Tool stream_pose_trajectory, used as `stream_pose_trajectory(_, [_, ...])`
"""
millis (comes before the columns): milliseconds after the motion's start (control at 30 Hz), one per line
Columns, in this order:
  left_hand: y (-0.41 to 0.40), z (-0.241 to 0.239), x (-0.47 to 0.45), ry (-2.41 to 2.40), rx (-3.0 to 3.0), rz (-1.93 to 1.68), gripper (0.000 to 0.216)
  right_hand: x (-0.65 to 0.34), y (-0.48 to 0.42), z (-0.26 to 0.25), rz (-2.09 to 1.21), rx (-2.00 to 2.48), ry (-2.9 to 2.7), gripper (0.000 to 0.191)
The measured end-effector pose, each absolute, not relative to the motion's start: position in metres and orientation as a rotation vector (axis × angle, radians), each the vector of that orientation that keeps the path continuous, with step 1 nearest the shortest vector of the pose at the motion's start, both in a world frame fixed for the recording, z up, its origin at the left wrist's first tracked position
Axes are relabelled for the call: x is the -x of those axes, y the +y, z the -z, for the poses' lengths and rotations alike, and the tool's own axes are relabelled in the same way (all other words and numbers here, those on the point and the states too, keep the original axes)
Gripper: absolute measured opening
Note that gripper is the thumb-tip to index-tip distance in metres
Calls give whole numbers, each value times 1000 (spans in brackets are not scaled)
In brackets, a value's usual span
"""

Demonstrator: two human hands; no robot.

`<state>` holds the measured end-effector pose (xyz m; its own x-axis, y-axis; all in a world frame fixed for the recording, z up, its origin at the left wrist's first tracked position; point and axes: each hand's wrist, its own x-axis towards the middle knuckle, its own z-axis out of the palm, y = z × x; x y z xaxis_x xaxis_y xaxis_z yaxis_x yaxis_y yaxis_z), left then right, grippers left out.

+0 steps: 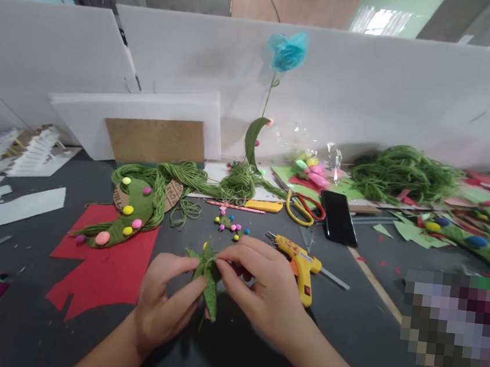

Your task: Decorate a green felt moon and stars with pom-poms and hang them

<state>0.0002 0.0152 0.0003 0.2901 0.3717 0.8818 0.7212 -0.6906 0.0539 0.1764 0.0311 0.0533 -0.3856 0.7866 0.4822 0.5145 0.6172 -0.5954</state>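
Observation:
Between my two hands is a small green star-shaped craft piece with pointed arms, held above the dark table. My left hand pinches it from the left with thumb and fingers. From the right, my right hand grips its upper edge between thumb and forefinger. A yellow pom-pom peeks out behind it, and something pink shows at its lower tip. Just beyond my hands lies a cluster of small coloured pom-poms around another green piece. A yellow glue gun rests right beside my right hand.
Red paper and a green leaf with pom-poms lie left. Behind are green yarn, a yellow cutter, scissors, a phone and a blue flower on a stem. More yarn is heaped at right.

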Motion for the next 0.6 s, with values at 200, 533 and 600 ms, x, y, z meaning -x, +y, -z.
stream_pose_trajectory(200, [15, 1, 0, -1001, 2204, 1369, 11, -175, 31, -50, -445, 1107, -2035, 14])
stream_pose_trajectory(533, [15, 0, 0, -1011, 2228, 1389, 12, -175, 30, -53, -440, 1037, -2092, 12])
stream_pose_trajectory(600, [15, 1, 1, -1019, 2232, 1383, 13, -175, 30, -52, -423, 1056, -2052, 12])
